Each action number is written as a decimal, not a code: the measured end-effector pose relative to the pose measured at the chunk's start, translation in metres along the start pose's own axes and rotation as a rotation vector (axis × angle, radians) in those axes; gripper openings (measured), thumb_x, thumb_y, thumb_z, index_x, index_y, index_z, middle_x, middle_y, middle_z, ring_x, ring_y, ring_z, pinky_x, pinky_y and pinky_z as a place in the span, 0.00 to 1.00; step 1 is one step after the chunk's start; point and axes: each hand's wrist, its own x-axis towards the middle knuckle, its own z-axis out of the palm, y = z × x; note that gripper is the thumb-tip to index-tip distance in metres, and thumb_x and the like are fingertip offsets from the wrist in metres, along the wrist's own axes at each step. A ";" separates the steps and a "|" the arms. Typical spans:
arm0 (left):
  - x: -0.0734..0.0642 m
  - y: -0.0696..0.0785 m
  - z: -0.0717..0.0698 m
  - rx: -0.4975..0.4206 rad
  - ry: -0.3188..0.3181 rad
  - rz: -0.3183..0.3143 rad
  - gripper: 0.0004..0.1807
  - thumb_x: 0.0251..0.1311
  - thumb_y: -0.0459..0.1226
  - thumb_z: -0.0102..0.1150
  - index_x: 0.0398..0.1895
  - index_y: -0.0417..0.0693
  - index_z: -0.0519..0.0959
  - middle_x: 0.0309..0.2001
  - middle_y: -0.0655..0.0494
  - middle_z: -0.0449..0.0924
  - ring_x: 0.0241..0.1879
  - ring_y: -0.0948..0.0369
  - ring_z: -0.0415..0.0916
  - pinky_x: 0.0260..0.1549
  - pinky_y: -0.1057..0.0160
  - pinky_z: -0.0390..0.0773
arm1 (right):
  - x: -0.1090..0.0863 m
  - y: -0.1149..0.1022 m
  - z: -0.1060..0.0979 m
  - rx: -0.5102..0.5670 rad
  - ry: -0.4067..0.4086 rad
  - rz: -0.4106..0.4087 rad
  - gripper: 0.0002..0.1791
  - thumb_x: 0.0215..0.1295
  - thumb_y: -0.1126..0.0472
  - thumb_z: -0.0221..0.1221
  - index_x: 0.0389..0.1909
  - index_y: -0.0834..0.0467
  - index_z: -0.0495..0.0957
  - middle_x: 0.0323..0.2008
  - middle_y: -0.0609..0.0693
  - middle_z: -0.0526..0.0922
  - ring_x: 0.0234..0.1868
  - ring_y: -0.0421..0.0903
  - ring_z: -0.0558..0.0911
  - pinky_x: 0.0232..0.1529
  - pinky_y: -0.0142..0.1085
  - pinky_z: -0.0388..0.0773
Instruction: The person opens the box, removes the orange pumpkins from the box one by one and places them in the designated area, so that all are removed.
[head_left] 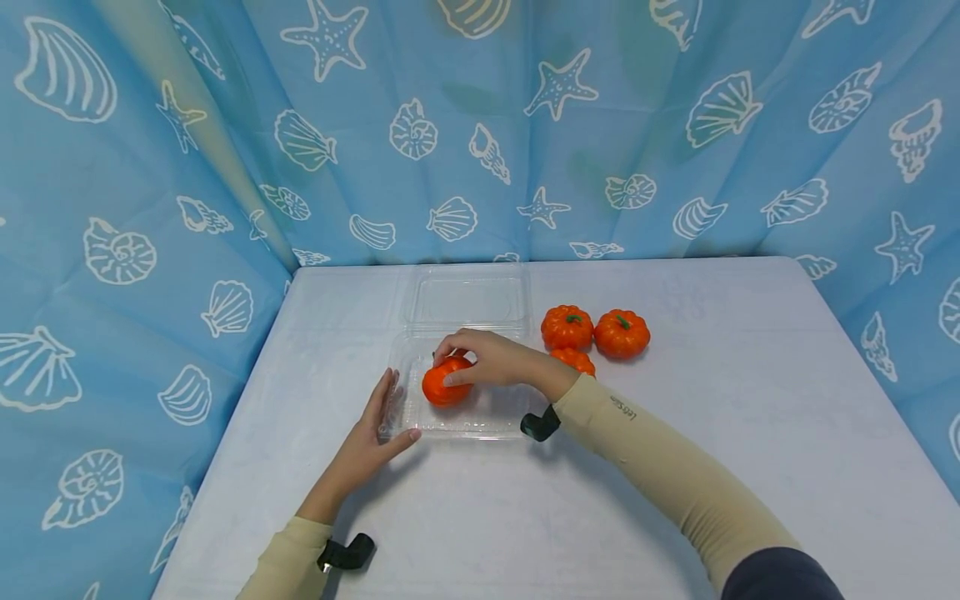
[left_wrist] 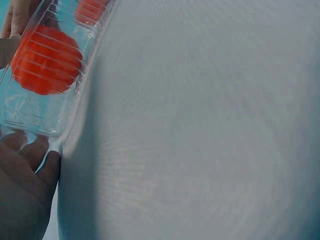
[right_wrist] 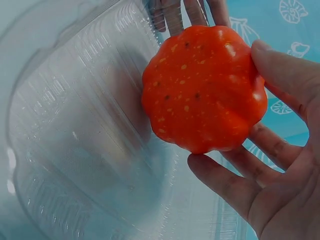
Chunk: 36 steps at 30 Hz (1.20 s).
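My right hand (head_left: 487, 358) pinches a small orange toy pumpkin (head_left: 447, 383) between thumb and fingers, over the left part of a clear plastic clamshell box (head_left: 495, 421). In the right wrist view the pumpkin (right_wrist: 200, 95) shows its speckled, ribbed side close up. Beside the box's left wall, my left hand (head_left: 375, 437) touches it with fairly straight fingers, the thumb near the front corner. Through the clear wall in the left wrist view, the pumpkin (left_wrist: 47, 60) looks low inside the box; whether it rests on the bottom I cannot tell.
Right of the box stand three more toy pumpkins: one at the back (head_left: 567, 327), another farther right (head_left: 622, 333), and a third (head_left: 574, 361) partly behind my right wrist. The box's clear lid (head_left: 468, 300) lies folded back on the white table (head_left: 712, 417), toward the blue shell-print curtain (head_left: 480, 167).
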 end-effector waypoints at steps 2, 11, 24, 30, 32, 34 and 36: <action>0.000 0.000 0.000 -0.002 0.001 0.000 0.57 0.62 0.48 0.69 0.84 0.53 0.40 0.82 0.57 0.45 0.80 0.52 0.45 0.74 0.37 0.46 | -0.001 -0.001 0.000 0.009 0.002 0.001 0.16 0.66 0.56 0.69 0.54 0.50 0.81 0.53 0.45 0.81 0.56 0.44 0.77 0.62 0.44 0.77; -0.001 0.000 0.000 -0.001 0.005 0.007 0.57 0.62 0.48 0.69 0.84 0.53 0.40 0.82 0.56 0.45 0.80 0.52 0.45 0.75 0.38 0.46 | -0.004 0.001 -0.001 0.006 -0.031 0.076 0.24 0.66 0.52 0.69 0.61 0.49 0.79 0.59 0.45 0.80 0.60 0.46 0.77 0.64 0.44 0.76; -0.001 0.000 0.000 0.010 0.009 0.011 0.57 0.62 0.48 0.69 0.84 0.54 0.39 0.82 0.55 0.45 0.80 0.51 0.45 0.75 0.39 0.47 | -0.010 0.005 -0.001 0.029 -0.055 0.086 0.21 0.65 0.52 0.69 0.58 0.47 0.80 0.57 0.43 0.81 0.58 0.46 0.77 0.63 0.40 0.76; -0.001 -0.001 0.001 0.015 0.012 -0.003 0.57 0.62 0.48 0.70 0.84 0.55 0.40 0.82 0.57 0.45 0.80 0.52 0.45 0.75 0.40 0.47 | -0.013 0.006 -0.001 0.042 -0.063 0.074 0.21 0.65 0.53 0.68 0.58 0.48 0.79 0.57 0.44 0.80 0.59 0.47 0.77 0.64 0.43 0.75; -0.001 -0.002 0.001 0.016 0.012 -0.008 0.58 0.62 0.48 0.70 0.84 0.55 0.40 0.82 0.57 0.44 0.80 0.52 0.45 0.75 0.40 0.47 | -0.014 0.008 0.000 0.045 -0.065 0.070 0.21 0.65 0.53 0.68 0.58 0.48 0.79 0.57 0.44 0.80 0.59 0.47 0.77 0.64 0.43 0.75; -0.001 -0.002 0.001 0.020 0.012 -0.012 0.58 0.61 0.49 0.70 0.84 0.55 0.40 0.82 0.57 0.44 0.80 0.52 0.44 0.75 0.39 0.48 | -0.016 0.010 0.000 0.050 -0.065 0.066 0.20 0.65 0.54 0.68 0.58 0.48 0.79 0.56 0.43 0.80 0.59 0.47 0.77 0.64 0.44 0.76; -0.001 -0.002 0.001 0.024 0.011 -0.015 0.58 0.61 0.50 0.70 0.84 0.55 0.40 0.82 0.57 0.44 0.80 0.52 0.44 0.74 0.39 0.48 | -0.018 0.011 0.000 0.053 -0.062 0.064 0.21 0.65 0.54 0.69 0.57 0.48 0.78 0.56 0.43 0.80 0.59 0.46 0.76 0.63 0.43 0.76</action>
